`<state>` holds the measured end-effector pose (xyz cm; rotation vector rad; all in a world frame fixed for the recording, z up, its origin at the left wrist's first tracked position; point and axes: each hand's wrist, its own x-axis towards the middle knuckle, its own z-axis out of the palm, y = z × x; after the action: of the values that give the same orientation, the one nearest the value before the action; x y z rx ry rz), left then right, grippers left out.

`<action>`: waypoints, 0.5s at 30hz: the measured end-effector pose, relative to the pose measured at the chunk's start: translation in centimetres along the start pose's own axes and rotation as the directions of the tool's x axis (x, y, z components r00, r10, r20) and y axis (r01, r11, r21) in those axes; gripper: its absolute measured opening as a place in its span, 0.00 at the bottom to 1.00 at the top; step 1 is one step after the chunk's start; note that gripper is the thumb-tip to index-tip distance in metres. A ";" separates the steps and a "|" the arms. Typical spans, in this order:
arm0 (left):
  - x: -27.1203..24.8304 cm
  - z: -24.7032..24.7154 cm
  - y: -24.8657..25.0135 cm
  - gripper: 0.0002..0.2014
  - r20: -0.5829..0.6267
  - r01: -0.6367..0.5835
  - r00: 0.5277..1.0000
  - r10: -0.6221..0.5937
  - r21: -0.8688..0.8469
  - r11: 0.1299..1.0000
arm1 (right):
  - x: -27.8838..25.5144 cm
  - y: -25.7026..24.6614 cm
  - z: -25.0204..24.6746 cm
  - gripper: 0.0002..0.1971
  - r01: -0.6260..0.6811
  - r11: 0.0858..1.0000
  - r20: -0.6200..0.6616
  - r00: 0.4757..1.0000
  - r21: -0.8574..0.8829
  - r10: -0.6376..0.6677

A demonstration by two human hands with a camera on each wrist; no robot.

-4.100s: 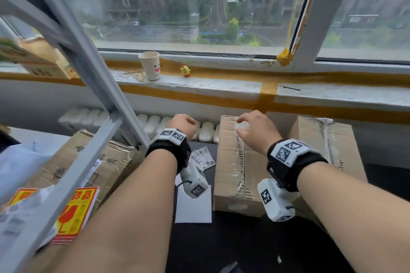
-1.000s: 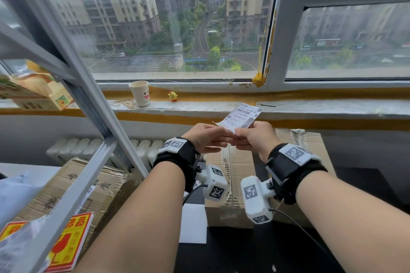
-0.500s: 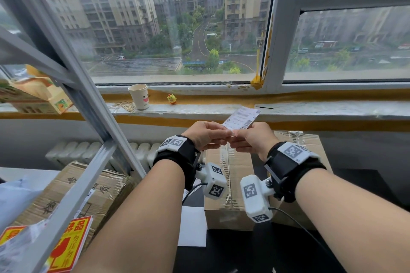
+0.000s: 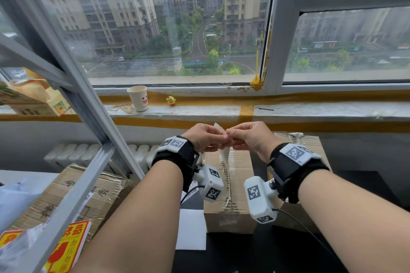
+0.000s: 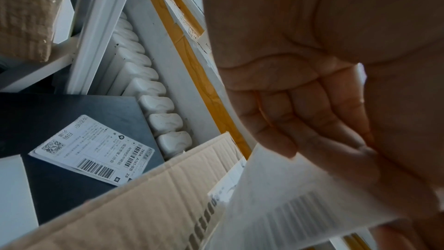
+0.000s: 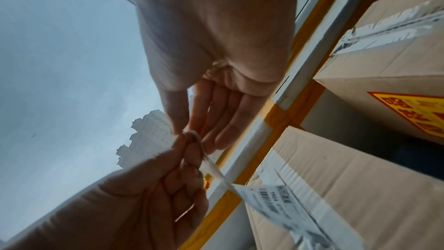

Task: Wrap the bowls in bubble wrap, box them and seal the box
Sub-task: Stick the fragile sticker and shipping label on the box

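Both my hands pinch a label (image 4: 224, 155) above the taped box (image 4: 228, 188) on the desk (image 4: 221, 259): left hand (image 4: 205, 137) and right hand (image 4: 249, 137) meet at its top edge. Sealing looks done, I judge; sticking the label on the box remains.

Matt corrugated cardboard box (image 4: 228, 184), glossy tape, thin paper label (image 5: 300, 202)

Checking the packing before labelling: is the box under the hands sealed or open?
Sealed. The cardboard box has its flaps flat, with clear tape along the centre seam; both hands hold the shipping label above it.
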<state>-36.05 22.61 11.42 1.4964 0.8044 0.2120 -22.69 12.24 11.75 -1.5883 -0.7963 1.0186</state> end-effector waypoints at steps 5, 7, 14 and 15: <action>0.1 -0.1 -0.1 0.02 -0.009 0.026 1.000 -0.026 0.062 0.998 | 0.1 -0.1 -0.1 0.02 0.006 0.998 0.007 1.000 -0.066 -0.005; 0.2 -0.1 0.0 0.03 -0.021 0.037 0.999 -0.035 0.072 0.997 | 0.3 -0.2 0.0 0.04 0.044 0.977 0.001 0.999 -0.210 -0.045; 0.2 0.1 0.7 0.06 -0.059 0.062 0.997 -0.059 0.053 0.997 | 1.1 -0.1 0.0 0.09 0.083 0.926 -0.040 0.994 -0.369 -0.105; 0.3 0.1 0.8 0.09 -0.101 0.073 0.992 -0.069 0.040 0.997 | 1.3 0.0 -0.2 0.09 0.077 0.929 -0.067 0.992 -0.362 -0.108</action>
<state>-35.54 22.82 12.02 1.5051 0.9461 0.2187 -21.98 13.28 11.53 -1.8699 -1.0316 0.7591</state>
